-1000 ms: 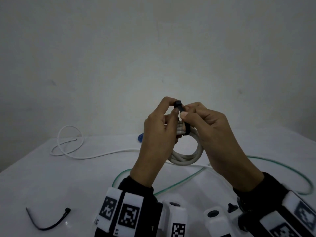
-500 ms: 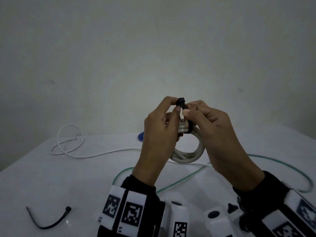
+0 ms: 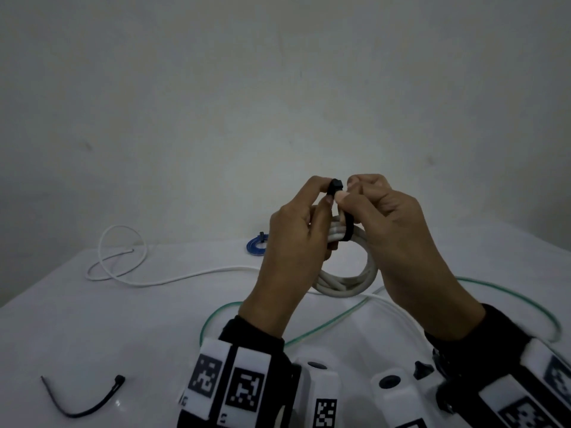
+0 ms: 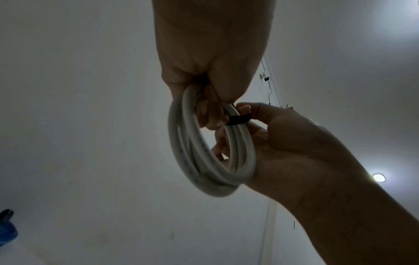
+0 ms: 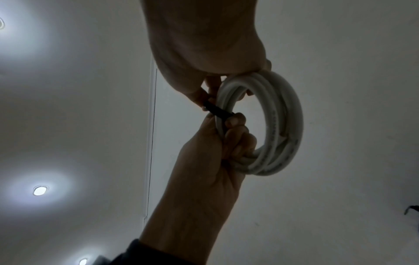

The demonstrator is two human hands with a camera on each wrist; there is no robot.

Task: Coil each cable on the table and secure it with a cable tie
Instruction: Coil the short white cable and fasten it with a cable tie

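Above the table (image 3: 92, 319), left hand (image 3: 293, 242) and right hand (image 3: 392, 230) pinch a black cable tie (image 3: 335, 188) around the white coiled cable (image 3: 346, 282); a slipped pinch could spring the loops loose.

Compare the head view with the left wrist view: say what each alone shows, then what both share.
Head view only: the table, a spare black cable tie, a loose white cable and a green cable. Left wrist view only: the ceiling light. Both: the left hand and right hand holding the coiled white cable, black cable tie looped round it, plus the blue coil.
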